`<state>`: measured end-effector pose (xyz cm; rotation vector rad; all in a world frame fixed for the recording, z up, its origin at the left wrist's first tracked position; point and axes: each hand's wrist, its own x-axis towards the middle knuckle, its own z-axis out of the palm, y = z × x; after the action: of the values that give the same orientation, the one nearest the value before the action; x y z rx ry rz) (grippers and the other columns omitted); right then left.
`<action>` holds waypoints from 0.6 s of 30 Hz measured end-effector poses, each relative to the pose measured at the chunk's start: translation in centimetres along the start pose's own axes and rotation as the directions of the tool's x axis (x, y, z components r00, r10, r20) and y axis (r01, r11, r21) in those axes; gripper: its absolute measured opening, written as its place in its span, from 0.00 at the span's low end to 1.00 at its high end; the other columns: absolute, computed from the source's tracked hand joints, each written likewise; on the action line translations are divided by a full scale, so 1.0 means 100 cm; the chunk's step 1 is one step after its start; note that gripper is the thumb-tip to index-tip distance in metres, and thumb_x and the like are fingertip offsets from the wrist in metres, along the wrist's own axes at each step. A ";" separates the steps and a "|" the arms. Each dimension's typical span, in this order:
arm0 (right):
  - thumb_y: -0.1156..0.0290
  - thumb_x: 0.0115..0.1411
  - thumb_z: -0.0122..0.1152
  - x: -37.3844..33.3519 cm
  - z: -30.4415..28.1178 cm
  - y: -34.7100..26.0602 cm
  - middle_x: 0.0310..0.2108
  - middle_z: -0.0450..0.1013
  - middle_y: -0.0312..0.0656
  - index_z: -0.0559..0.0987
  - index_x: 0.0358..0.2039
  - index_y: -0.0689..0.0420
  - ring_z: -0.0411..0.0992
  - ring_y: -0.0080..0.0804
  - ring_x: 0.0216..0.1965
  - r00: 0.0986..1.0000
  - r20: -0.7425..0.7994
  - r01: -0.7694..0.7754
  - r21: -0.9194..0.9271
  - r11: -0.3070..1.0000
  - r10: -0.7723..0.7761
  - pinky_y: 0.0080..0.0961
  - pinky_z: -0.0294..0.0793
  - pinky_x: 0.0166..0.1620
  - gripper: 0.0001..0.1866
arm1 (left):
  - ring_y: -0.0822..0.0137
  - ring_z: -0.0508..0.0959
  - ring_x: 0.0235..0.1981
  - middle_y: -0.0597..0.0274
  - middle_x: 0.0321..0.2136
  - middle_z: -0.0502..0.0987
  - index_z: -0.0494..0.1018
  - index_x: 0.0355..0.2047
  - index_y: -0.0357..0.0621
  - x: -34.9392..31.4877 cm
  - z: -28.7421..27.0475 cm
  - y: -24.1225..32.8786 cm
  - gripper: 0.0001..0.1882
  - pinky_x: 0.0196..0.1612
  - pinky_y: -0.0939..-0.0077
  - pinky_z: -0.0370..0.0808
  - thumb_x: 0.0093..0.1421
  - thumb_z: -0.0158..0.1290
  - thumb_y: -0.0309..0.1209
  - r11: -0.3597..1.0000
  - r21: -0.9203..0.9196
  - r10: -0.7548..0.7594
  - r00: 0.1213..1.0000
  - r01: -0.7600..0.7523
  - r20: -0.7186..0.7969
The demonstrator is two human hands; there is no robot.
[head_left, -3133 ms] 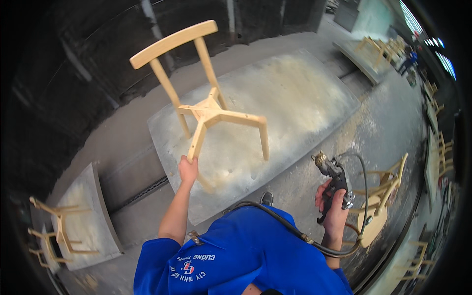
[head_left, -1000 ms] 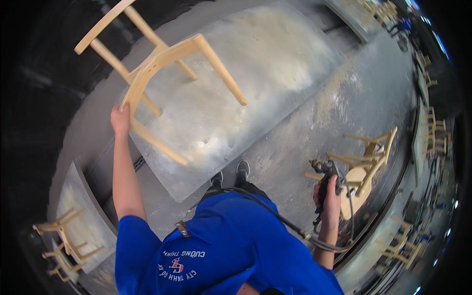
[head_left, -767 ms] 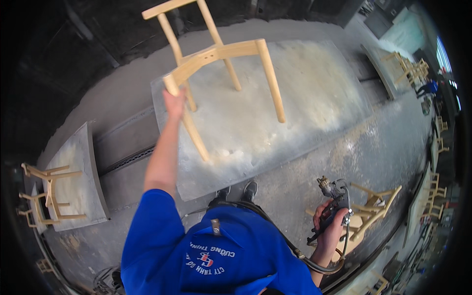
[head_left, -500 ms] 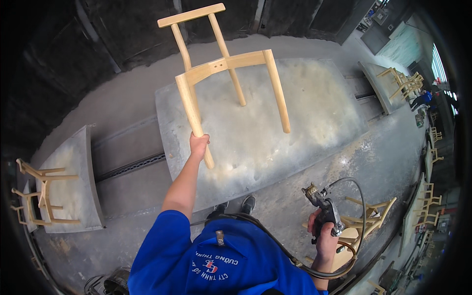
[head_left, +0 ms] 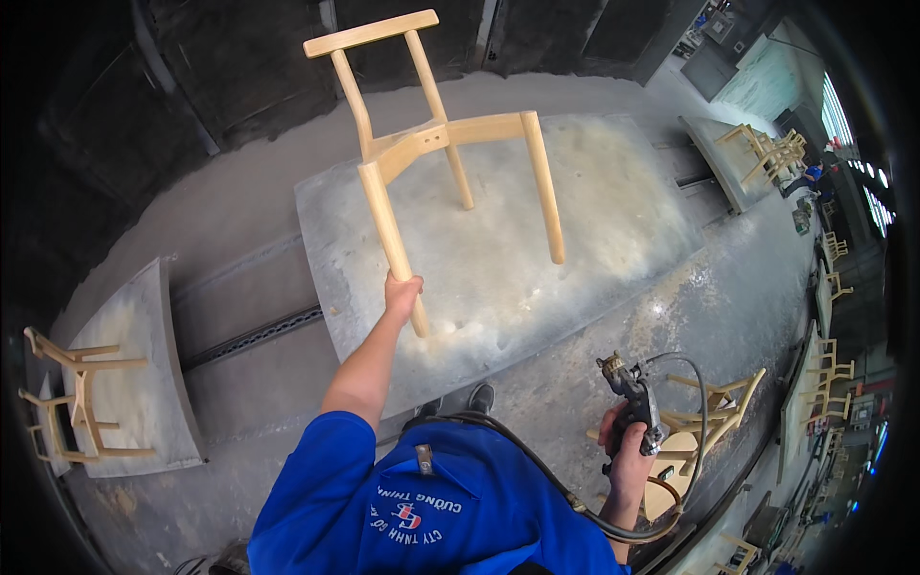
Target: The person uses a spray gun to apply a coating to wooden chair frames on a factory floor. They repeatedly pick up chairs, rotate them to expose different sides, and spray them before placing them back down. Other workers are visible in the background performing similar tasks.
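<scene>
Left grip (head_left: 403,288): clamped on chair frame (head_left: 431,137), near left leg (head_left: 388,225) | right grip (head_left: 629,443): clamped around spray gun (head_left: 633,393), near right

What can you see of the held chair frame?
The seatless chair frame is pale and looks wooden: a backrest rail on two posts, a bent seat support with two small dark spots, and rounded legs. It is backrest up over the grey platform; whether any leg touches that is unclear. The left hand grips one front leg low down.
</scene>
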<state>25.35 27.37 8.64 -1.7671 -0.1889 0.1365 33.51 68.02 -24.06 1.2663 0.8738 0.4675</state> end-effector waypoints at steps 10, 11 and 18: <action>0.39 0.68 0.50 -0.019 0.008 -0.003 0.22 0.72 0.37 0.72 0.42 0.60 0.66 0.18 0.18 0.995 -0.094 -0.010 0.097 0.995 0.020 0.15 0.58 0.19 0.31 | 0.56 0.78 0.46 0.47 0.45 0.76 0.62 0.56 0.36 -0.029 -0.018 -0.021 0.34 0.49 0.62 0.75 0.57 0.64 0.40 0.939 0.343 -0.069 0.965 -0.023 0.253; 0.39 0.69 0.50 -0.019 0.008 -0.003 0.22 0.72 0.38 0.72 0.42 0.61 0.68 0.20 0.18 0.994 -0.109 -0.011 0.088 0.996 0.021 0.15 0.60 0.20 0.31 | 0.55 0.78 0.47 0.46 0.47 0.76 0.61 0.58 0.36 -0.037 -0.014 -0.009 0.35 0.50 0.61 0.74 0.59 0.63 0.41 0.943 0.322 0.031 0.984 -0.087 0.175; 0.42 0.70 0.47 -0.029 0.012 -0.010 0.28 0.76 0.46 0.72 0.44 0.66 0.79 0.37 0.35 0.988 -0.153 -0.013 0.014 1.000 0.015 0.31 0.78 0.40 0.32 | 0.50 0.76 0.51 0.41 0.52 0.71 0.56 0.62 0.35 -0.054 0.018 0.049 0.35 0.54 0.60 0.72 0.63 0.59 0.39 0.970 0.136 0.194 0.979 -0.202 0.069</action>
<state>22.21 28.08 9.31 -1.7581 -0.0644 0.0120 32.40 64.24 -17.69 1.4993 0.7473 0.5330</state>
